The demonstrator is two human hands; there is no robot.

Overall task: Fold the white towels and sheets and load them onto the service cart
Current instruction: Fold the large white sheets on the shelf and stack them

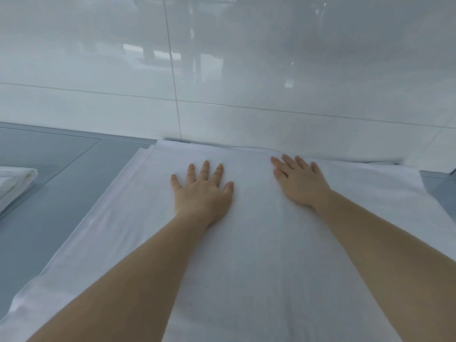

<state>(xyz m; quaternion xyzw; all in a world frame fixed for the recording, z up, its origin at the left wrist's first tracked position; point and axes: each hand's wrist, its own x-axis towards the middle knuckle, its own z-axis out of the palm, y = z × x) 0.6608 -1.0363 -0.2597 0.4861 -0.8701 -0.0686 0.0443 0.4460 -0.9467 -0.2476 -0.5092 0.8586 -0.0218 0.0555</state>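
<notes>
A white sheet (pixel 251 243) lies spread flat on a grey table (pixel 61 183), its far edge against the tiled wall. My left hand (pixel 202 191) rests palm down on the sheet near its far end, fingers straight and spread. My right hand (pixel 299 182) lies flat on the sheet to the right of it, fingers straight and pointing toward the wall. Layered edges of the sheet show at its far left corner. A folded white towel (pixel 14 183) sits on the table at the left edge of view.
A glossy white tiled wall (pixel 222 70) rises directly behind the table. Bare grey table surface shows to the left of the sheet and in a small patch at the far right (pixel 441 188).
</notes>
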